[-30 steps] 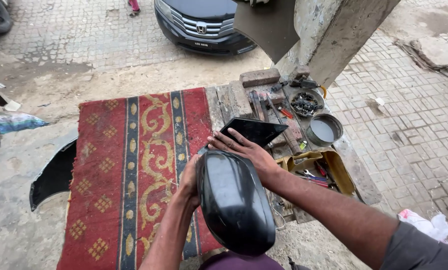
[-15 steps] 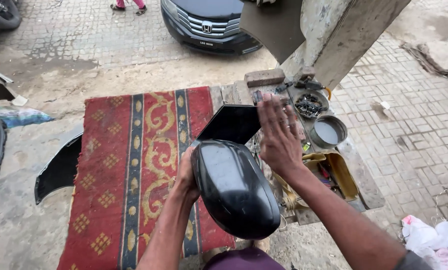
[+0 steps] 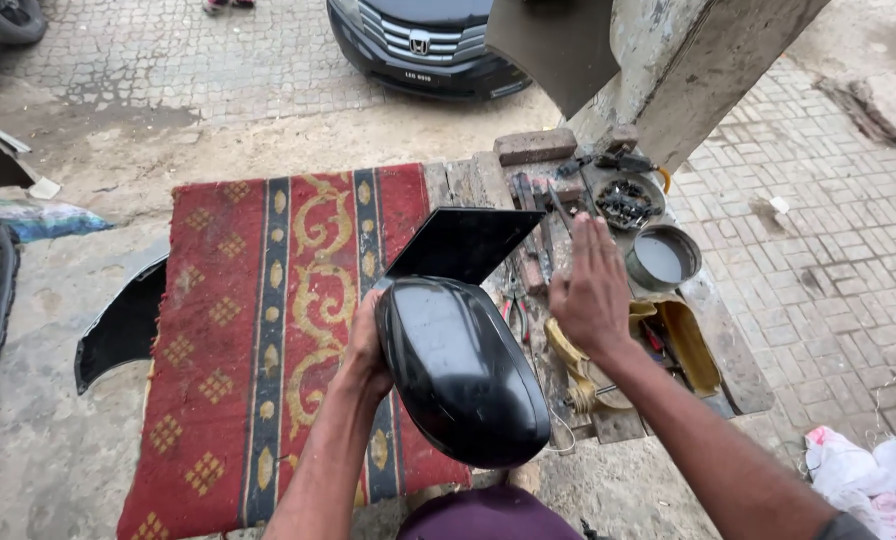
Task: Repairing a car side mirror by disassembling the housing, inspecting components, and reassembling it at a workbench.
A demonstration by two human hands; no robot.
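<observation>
Over tools, right hand [image 3: 590,290] lifted off mirror housing [image 3: 460,370] (left hand [image 3: 366,345] holding)

Single head view, looking steeply down and forward, close over red rug [image 3: 268,330] and cluttered workbench [image 3: 608,260].

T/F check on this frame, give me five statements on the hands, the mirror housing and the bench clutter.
1. The left hand grips the black mirror housing. True.
2. The right hand rests flat on the housing. False: it is lifted off, open, above the tools.
3. The housing sits over a red patterned rug. True.
4. The round metal bowl lies on the rug. False: it sits on the wooden bench, right of the rug.
5. A dark car is parked beyond the bench. True.
</observation>
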